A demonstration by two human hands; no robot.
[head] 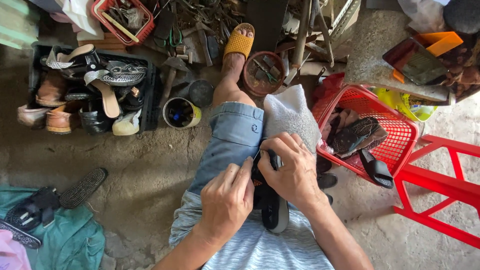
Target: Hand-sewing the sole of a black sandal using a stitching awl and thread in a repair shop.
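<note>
Both hands [260,182] grasping black shoe [272,210] | red basket [400,135] right | shoe crate [150,95] left

Yellow-green plastic bag [406,104] behind the red basket [400,131], white plastic bag [425,12] at top right

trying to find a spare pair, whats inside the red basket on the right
The red basket holds dark sandals: one lies inside and a black slide hangs over its front rim. A grey cloth covers its left edge, and anything lower in the pile is hidden.
</note>
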